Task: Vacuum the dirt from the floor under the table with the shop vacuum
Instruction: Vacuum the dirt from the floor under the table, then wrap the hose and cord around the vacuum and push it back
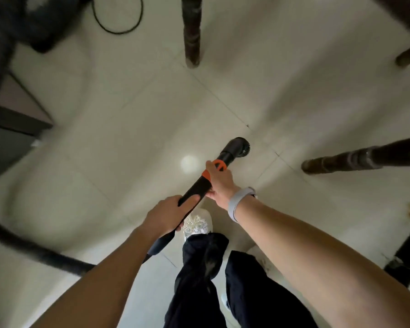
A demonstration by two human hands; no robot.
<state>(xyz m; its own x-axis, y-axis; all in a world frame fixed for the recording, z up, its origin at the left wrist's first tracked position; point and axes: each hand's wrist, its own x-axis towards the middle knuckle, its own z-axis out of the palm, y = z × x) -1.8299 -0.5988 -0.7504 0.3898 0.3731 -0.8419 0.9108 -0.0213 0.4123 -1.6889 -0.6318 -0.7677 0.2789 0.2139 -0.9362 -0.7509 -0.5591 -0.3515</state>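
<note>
Right, both hands grip the vac wand [199,185], left hand [168,213] low, right hand [219,182] by the orange collar [219,165], brush nozzle [239,145] twd the floor [128,138].

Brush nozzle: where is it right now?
In the head view the brush nozzle sits just right of centre over the floor tiles, between the right hand and the nearest table leg.

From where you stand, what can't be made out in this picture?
- Dirt on the floor: motion blur hides any specks.
- Brush nozzle: touching the floor or not, unclear.
- Hose: runs off the left edge; vacuum body unseen.
- Table legs: tops cut off above.
</note>
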